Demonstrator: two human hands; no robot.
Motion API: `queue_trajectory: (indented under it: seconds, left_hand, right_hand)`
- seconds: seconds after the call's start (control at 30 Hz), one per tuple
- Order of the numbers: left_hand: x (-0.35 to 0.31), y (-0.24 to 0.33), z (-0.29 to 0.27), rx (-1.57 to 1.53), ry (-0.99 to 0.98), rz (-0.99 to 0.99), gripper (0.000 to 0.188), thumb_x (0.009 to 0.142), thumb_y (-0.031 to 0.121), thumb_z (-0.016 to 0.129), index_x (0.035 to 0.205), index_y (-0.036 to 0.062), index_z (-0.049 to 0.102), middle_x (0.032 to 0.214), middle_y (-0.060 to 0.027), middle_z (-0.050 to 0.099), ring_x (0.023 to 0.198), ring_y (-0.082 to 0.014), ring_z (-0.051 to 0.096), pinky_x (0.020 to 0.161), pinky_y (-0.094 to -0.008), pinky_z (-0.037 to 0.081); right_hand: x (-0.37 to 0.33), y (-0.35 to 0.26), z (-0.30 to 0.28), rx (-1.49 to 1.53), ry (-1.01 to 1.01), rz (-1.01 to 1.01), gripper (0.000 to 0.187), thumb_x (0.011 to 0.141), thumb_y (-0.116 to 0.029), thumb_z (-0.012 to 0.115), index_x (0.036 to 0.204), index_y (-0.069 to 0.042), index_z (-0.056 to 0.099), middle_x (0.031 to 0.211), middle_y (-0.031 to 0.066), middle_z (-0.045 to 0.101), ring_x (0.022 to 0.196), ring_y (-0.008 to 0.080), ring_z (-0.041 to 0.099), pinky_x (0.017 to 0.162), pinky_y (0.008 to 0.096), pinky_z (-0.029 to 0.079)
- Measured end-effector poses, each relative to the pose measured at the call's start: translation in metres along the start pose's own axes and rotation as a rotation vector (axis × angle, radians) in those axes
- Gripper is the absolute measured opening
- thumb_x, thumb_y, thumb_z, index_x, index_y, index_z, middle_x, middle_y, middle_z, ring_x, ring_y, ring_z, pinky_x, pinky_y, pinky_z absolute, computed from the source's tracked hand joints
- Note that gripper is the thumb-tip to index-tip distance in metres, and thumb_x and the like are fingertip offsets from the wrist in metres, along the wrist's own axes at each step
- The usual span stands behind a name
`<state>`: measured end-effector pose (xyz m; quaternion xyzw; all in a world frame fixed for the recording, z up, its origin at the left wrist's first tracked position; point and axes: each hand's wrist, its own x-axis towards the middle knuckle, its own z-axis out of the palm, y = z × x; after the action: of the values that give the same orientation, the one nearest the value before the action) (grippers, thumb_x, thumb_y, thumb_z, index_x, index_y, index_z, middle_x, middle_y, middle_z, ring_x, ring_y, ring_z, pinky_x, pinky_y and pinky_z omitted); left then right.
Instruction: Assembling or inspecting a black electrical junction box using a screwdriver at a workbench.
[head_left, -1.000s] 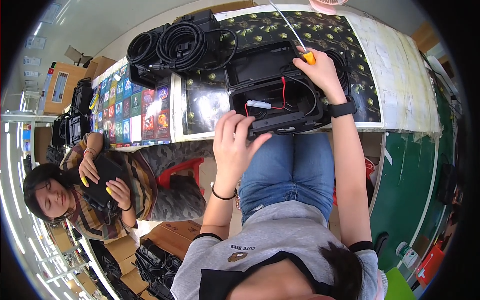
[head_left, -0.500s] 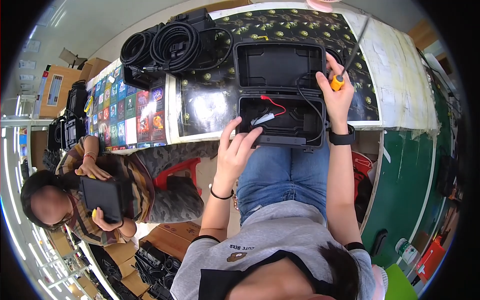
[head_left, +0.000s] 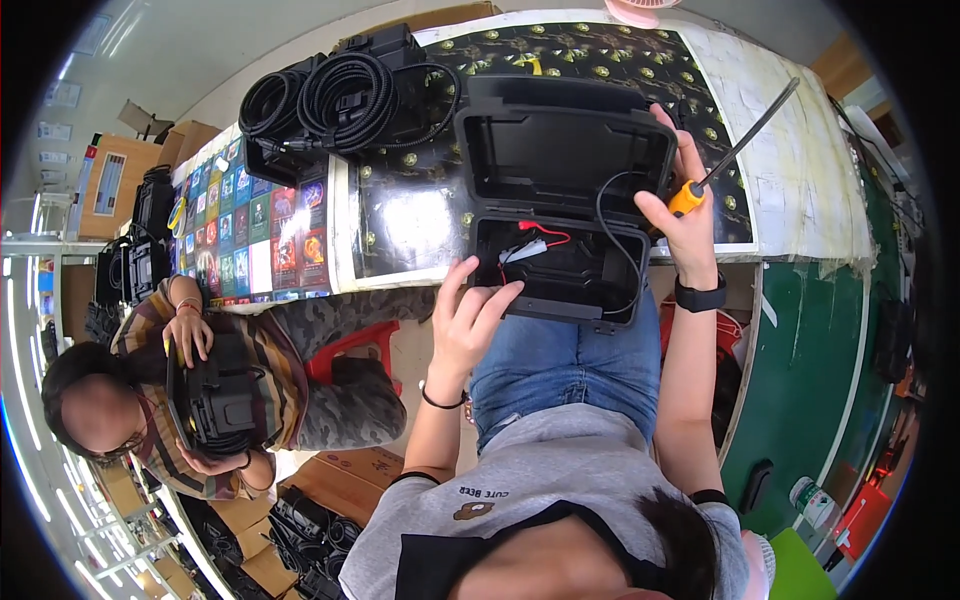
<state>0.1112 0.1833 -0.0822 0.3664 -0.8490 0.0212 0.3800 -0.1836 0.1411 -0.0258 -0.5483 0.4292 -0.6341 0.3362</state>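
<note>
An open black plastic case (head_left: 570, 308) lies at the table's near edge, over my lap, its hinged lid (head_left: 565, 150) tilted up on the far side. Inside sit a small white connector piece (head_left: 522, 251) and a red lead (head_left: 553, 238); a black cable (head_left: 606, 208) loops from lid to base along the right. My left hand (head_left: 465, 318) grips the base's near left corner with its fingertips. With a yellow-handled screwdriver (head_left: 688, 198) held against the palm, blade pointing up and right, my right hand (head_left: 690, 228) has its fingers at the lid's right edge.
Black cases with coiled corrugated cables (head_left: 350, 100) stand at the far left of the table. On the left, a co-worker (head_left: 215, 380) handles another black case (head_left: 222, 400). A red stool (head_left: 360, 350) is between us. More black cables (head_left: 310, 540) lie in a cardboard box below.
The lid has tipped up toward me and the case has shifted nearer. My right hand moved slightly right and down, its screwdriver swinging right. The co-worker has turned and opened their case.
</note>
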Motion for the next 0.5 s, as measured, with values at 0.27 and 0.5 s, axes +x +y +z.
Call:
queue_trajectory:
  seconds: [0.27,0.5]
  left_hand:
    - [0.001,0.000,-0.020,0.075,-0.041,-0.049,0.044,0.064,0.009,0.078,0.107,0.0195,0.074,0.084,-0.0002,0.059,0.113,-0.0263,0.060,0.104,-0.0521,0.047]
    - [-0.005,-0.006,-0.017,0.036,-0.025,-0.086,0.047,0.061,0.007,0.077,0.107,0.0169,0.074,0.085,-0.0020,0.059,0.113,-0.0291,0.059,0.102,-0.0533,0.048]
  right_hand:
    - [0.006,0.005,0.010,-0.073,-0.102,-0.065,0.071,0.077,-0.006,0.079,0.141,-0.006,0.047,0.152,0.0150,0.043,0.141,0.0242,0.041,0.118,0.0359,0.027]
    - [0.003,-0.016,0.011,-0.081,-0.115,-0.059,0.068,0.074,-0.001,0.081,0.136,-0.005,0.053,0.147,0.0140,0.050,0.137,0.0231,0.045,0.116,0.0340,0.031]
